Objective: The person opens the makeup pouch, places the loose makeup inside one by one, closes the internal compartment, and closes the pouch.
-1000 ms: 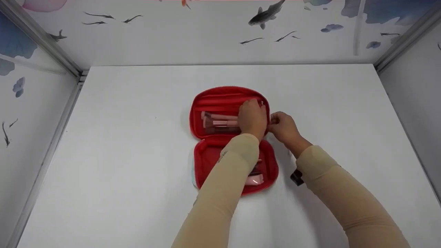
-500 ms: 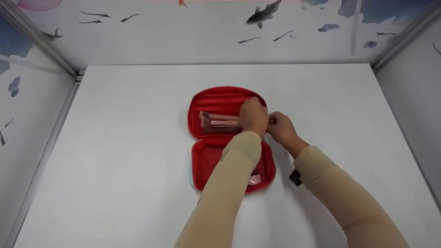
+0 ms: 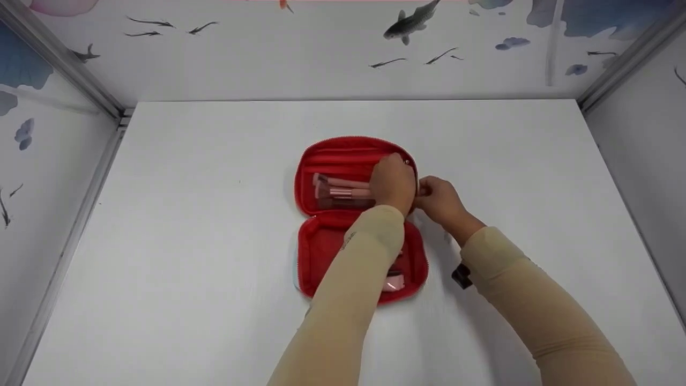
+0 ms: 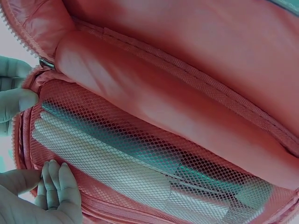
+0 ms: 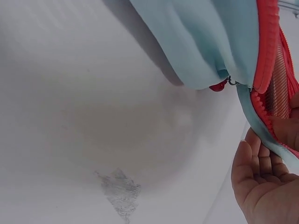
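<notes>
A red-lined makeup case [image 3: 327,244] lies unfolded on the white table, its outside pale blue in the right wrist view. Behind the mesh pocket [image 4: 93,135] in its far half are pink makeup brushes [image 3: 343,191]. My left hand [image 3: 394,182] reaches over the pocket's right end. In the left wrist view its thumb and fingertips pinch at the end of the pocket's zipper [image 4: 107,210]; any pull there is hidden by the fingers. My right hand [image 3: 442,201] grips the case's right edge near the hinge, thumb inside and fingers outside.
A pink tube [image 3: 394,282] sits in the near half of the case, partly covered by my left sleeve [image 3: 343,300]. A small red charm [image 5: 218,87] hangs outside near the hinge. White panels with painted fish [image 3: 410,22] stand behind and at both sides.
Both hands stay almost where they were at the case's right edge. My left forearm covers slightly more of the near half than a second ago.
</notes>
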A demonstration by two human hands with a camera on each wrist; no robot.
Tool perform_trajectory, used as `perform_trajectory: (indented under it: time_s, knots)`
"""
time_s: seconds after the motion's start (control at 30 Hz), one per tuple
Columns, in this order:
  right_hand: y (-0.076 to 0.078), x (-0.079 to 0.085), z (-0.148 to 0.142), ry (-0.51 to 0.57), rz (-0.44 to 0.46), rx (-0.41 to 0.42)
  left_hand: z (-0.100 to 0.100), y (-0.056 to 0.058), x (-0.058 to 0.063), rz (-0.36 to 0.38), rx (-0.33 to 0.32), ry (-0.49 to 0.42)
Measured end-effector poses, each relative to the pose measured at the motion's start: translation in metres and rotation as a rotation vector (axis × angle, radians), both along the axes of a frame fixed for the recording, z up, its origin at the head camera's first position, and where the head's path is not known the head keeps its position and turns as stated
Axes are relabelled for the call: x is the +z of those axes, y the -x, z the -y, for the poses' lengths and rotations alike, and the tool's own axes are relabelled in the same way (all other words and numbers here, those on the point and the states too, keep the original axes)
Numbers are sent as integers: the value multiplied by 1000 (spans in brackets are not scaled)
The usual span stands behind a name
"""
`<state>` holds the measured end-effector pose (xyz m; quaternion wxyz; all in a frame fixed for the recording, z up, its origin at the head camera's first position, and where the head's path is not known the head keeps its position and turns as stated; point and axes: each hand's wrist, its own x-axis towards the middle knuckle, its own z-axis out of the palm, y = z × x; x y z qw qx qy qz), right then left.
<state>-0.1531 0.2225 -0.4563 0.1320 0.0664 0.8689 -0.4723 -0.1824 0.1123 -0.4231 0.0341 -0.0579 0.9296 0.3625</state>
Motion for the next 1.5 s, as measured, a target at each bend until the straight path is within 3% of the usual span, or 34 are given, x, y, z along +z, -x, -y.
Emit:
perform_trajectory:
  time_s: [0.33, 0.57, 0.7, 1.23, 1.5]
  knots:
    - [1, -3, 1, 22, 54, -55, 5, -3, 0, -1, -12, -40]
    - [2, -5, 2, 26, 66, -67, 14, -2, -1, 47, 20, -76]
    - [2, -6, 2, 25, 53, -74, 19, 0, -1, 64, 29, -36]
    - [2, -11, 0, 72, 22, -79, 44, 6, -2, -9, -42, 161]
    - [0, -10, 0, 86, 25, -61, 56, 8, -6, 1, -37, 179]
